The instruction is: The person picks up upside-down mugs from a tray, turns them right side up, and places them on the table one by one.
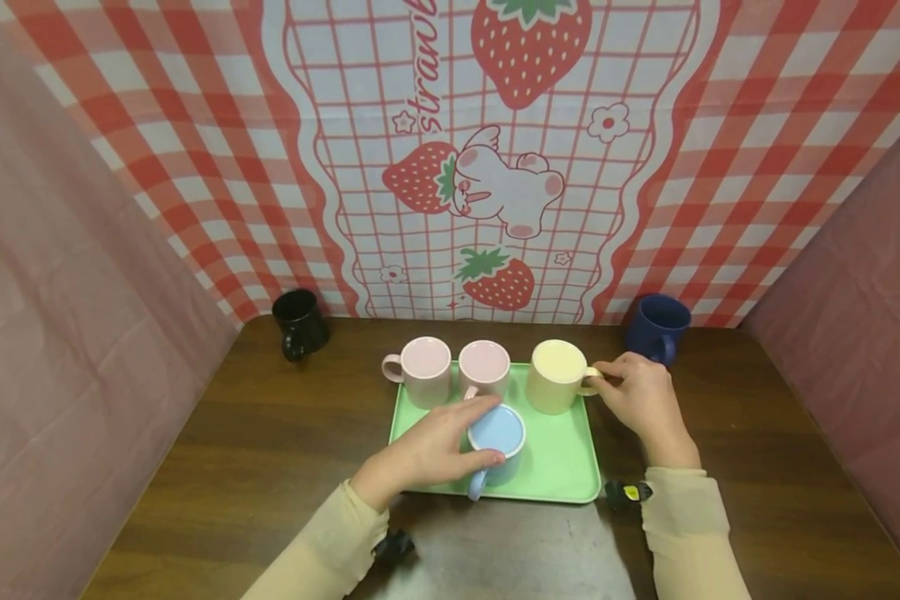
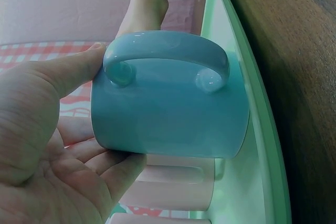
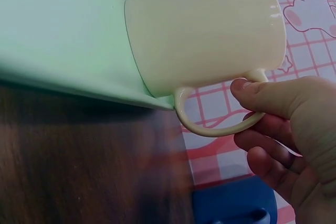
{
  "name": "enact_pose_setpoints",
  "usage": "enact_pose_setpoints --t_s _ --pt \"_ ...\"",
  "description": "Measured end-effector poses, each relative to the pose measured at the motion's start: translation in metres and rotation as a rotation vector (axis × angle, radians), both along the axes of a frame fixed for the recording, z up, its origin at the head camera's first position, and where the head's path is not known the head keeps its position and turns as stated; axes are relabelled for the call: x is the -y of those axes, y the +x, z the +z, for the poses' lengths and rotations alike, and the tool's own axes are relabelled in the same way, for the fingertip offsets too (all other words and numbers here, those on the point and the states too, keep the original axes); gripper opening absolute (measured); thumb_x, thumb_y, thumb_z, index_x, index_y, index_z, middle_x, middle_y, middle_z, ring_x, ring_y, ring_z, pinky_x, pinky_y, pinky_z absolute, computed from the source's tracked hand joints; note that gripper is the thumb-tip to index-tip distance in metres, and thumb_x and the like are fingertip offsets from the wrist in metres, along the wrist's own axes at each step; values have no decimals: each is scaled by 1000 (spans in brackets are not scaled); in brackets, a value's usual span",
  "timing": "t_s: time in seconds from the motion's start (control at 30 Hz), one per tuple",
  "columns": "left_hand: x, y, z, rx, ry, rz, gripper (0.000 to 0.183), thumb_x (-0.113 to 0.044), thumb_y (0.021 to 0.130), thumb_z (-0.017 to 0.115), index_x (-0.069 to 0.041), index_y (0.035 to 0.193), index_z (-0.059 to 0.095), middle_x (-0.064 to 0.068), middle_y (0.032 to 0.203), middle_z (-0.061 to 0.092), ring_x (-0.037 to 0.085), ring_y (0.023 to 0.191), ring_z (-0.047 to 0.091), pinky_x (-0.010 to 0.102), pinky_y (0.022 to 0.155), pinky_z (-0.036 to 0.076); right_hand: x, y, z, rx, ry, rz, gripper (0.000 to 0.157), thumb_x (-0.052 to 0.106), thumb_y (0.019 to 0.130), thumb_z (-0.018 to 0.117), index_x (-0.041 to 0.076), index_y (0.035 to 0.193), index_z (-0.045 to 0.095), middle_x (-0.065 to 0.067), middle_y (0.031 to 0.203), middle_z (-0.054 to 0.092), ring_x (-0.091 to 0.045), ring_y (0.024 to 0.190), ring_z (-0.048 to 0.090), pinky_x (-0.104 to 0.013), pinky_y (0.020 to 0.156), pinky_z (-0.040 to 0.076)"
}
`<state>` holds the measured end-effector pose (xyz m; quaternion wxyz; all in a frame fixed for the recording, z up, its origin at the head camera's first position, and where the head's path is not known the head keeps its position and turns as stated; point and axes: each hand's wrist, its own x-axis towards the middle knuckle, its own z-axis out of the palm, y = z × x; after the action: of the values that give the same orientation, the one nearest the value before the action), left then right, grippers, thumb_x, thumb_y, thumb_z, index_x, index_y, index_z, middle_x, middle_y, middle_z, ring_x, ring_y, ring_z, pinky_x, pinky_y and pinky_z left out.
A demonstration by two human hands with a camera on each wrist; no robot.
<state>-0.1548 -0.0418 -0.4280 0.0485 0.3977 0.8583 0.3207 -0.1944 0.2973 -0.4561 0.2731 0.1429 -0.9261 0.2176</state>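
A light blue mug (image 1: 497, 431) stands upright on the front part of a light green tray (image 1: 562, 467), its handle toward me. My left hand (image 1: 438, 442) grips this mug from the left, thumb near the rim and fingers round the far side. At the tray's back right corner is a pale yellow mug (image 1: 558, 379), upright. Its handle (image 3: 220, 129) is pinched between the thumb and fingers of my right hand (image 1: 640, 396). Two pink mugs, one at left (image 1: 426, 375) and one in the middle (image 1: 484, 364), stand along the tray's back edge.
On the brown wooden table (image 1: 270, 483), a black mug (image 1: 300, 323) stands at the back left. A dark blue mug (image 1: 656, 325) is at the back right, behind my right hand. A strawberry-print cloth (image 1: 435, 275) hangs behind, with pink cloth at both sides.
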Motion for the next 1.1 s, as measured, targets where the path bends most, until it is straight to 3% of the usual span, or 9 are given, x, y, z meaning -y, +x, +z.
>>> enact_pose_setpoints --t_s 0.5,1.1 --pt "-1 0 0 8 -1 1 74 -40 92 74 -9 152 44 3 151 51 19 143 40 35 116 36 1 -1 -2 -47 -8 7 20 5 73 88 4 92 81 -5 70 64 -19 60 55 -36 51 45" --pt "-1 1 0 0 0 -2 73 -40 92 73 -8 151 44 3 150 52 18 142 43 34 115 37 5 -3 -5 -210 21 34 26 5 70 91 4 93 81 -7 72 65 -17 58 56 -37 49 48"
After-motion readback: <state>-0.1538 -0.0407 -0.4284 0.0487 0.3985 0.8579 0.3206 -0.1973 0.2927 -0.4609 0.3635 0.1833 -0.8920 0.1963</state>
